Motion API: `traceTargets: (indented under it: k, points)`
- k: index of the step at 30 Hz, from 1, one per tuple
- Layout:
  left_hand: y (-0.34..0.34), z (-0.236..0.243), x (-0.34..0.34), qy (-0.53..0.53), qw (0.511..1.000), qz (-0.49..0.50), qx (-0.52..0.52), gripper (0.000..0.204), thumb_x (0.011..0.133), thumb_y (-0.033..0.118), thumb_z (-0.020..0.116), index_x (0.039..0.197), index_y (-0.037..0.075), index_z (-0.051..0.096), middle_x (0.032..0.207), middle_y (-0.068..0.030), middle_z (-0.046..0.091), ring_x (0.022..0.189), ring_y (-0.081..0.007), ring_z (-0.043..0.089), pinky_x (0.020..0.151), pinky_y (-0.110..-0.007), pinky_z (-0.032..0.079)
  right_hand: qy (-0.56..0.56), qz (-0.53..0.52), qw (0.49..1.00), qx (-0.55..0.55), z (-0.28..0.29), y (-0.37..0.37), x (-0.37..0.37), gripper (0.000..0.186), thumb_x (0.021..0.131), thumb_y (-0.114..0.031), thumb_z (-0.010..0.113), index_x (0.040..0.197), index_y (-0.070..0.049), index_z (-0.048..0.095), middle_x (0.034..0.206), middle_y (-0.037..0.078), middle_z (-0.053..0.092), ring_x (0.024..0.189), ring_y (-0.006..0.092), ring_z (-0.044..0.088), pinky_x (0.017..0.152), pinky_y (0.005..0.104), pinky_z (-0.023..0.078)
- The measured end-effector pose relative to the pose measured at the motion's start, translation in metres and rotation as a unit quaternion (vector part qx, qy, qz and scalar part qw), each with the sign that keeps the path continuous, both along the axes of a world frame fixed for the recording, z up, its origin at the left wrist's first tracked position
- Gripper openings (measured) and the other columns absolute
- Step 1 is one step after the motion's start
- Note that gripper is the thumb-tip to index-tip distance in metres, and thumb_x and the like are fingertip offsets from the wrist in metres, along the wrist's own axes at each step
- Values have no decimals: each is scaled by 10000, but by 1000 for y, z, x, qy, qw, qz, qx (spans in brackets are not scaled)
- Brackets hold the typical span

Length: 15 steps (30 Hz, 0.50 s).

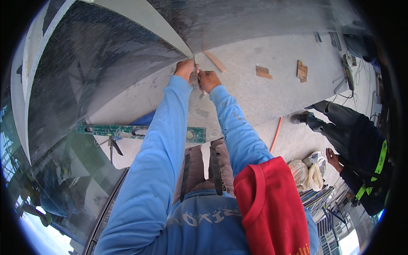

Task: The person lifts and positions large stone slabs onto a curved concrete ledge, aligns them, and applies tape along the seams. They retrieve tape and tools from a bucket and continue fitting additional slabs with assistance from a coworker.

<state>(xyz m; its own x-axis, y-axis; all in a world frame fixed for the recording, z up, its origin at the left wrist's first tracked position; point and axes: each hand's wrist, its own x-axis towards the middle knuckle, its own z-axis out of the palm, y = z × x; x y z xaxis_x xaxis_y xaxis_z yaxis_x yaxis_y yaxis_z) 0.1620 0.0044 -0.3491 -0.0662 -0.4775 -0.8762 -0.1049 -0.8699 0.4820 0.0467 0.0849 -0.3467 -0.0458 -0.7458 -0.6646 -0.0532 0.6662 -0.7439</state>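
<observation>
My left hand (pixel 184 69) is closed at the lower end of a pale strip (pixel 168 36) between two dark, speckled panels (pixel 123 42). My right hand (pixel 208 80) is just beside it, fingers curled round a small metallic object (pixel 196 77), perhaps a blade or scraper; its exact kind is hard to make out. Both hands are over a pale, dusty work surface (pixel 246 93). A green level (pixel 110 130) lies crosswise below, partly behind my left forearm.
Cardboard scraps (pixel 301 70) and an angle grinder (pixel 348 70) with a cord are on the right. Another person (pixel 357 157) in dark clothing is at the right. Plastic bags (pixel 308 172), an orange hose (pixel 276 131) and a clamp (pixel 114 146) are also in view.
</observation>
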Motion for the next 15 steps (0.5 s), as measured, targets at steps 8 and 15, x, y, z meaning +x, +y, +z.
traceTargets:
  k: [8, 15]
  points:
    - [-14, -55, 13, -64, 992, -100, -47, 198, 1004, 121, 461, 881, 53, 601, 727, -63, 623, 597, -166, 570, 527, -325, 447, 12, 7, 1000, 20, -13, -2, -2, 466, 1023, -307, 506, 828, 75, 690, 693, 168, 675, 601, 264, 653, 623, 404, 521]
    - [-6, -18, 13, -101, 994, 43, -6, 214, 998, 143, 487, 905, -2, 615, 716, -100, 657, 587, -233, 594, 553, -477, 453, 173, 72, 982, -19, 35, 88, -2, 454, 1046, -363, 508, 956, 60, 646, 915, 343, 681, 929, 541, 651, 826, 571, 500]
